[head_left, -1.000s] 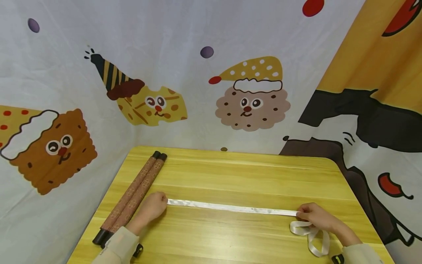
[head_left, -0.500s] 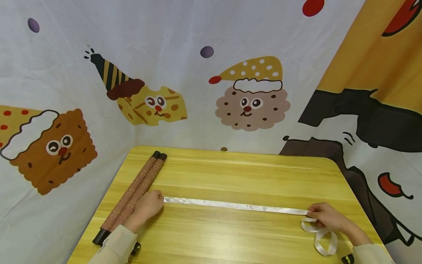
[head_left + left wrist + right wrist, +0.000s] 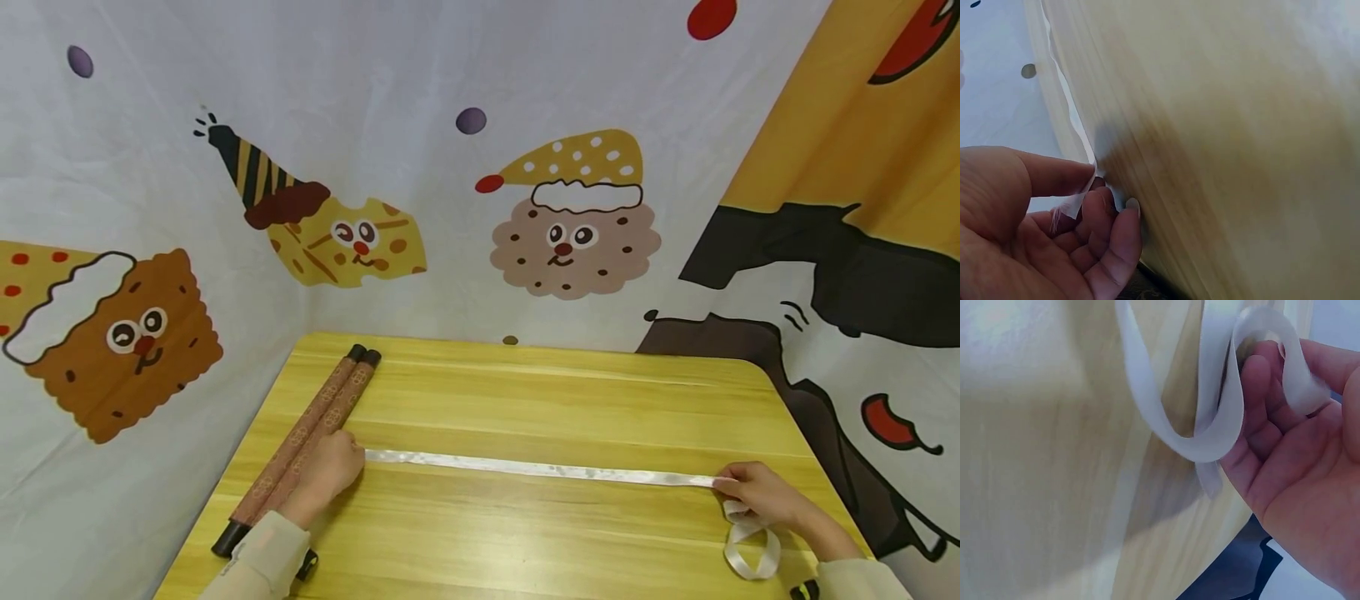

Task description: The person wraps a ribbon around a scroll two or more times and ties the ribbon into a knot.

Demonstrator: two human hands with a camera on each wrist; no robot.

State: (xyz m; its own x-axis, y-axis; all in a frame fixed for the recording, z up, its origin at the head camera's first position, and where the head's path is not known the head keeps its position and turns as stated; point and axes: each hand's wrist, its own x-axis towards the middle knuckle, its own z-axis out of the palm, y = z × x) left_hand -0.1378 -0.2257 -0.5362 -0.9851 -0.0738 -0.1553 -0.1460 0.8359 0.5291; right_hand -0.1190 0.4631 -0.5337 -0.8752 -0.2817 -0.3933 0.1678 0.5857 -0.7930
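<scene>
Well, a small mark [image 3: 228,567] on the left sleeve [image 3: 266,550] is too tiny to read from here. The left hand [image 3: 333,468] pinches the end of a white ribbon [image 3: 525,469] between thumb and fingers; the right hand [image 3: 761,493] pinches it further along, loops dangling below. It stretches straight over a yellow wood-grain table [image 3: 540,400], near two brown patterned rolls [image 3: 294,437]. Behind hangs white cloth [image 3: 420,108] printed with cartoon snacks [image 3: 521,275] in party hats [image 3: 551,167].

6 o'clock: ribbon [image 3: 540,468] smooth, satiny-shiny, kinda frayed tip [image 3: 1072,207] | under it: tabletop [image 3: 495,400] glossy wood-grain | 8 o'clock: rolls [image 3: 322,417] matt, papery-looking, black ends [image 3: 231,538] plastic-ish | 12 o'clock: backdrop [image 3: 420,83] creased matt cloth
</scene>
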